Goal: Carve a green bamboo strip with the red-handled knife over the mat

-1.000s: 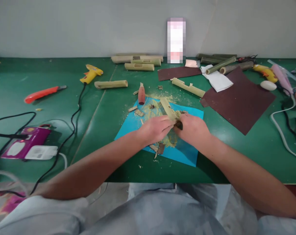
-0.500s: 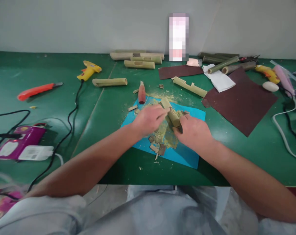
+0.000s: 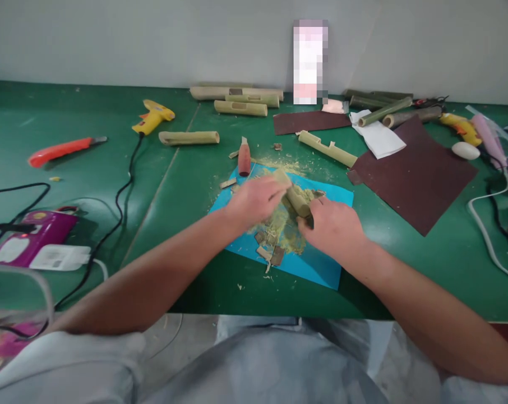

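1. The left hand [image 3: 254,199] lies over the far half of a short pale green bamboo tube [image 3: 295,197], with its fingers curled against it. Motion blur hides whether its grip clamps the tube.
2. The right hand [image 3: 332,227] has its grip closed on the tube's near end, and a small dark piece shows at the fingertips.
3. The tube sits tilted above a heap of yellowish sawdust [image 3: 285,235] on a blue paper sheet [image 3: 321,266], mid-way across the green worktop [image 3: 186,185].
4. A small red-handled tool [image 3: 244,161] lies at the sheet's far edge, and a dark brown sandpaper sheet [image 3: 414,179] lies to the right.
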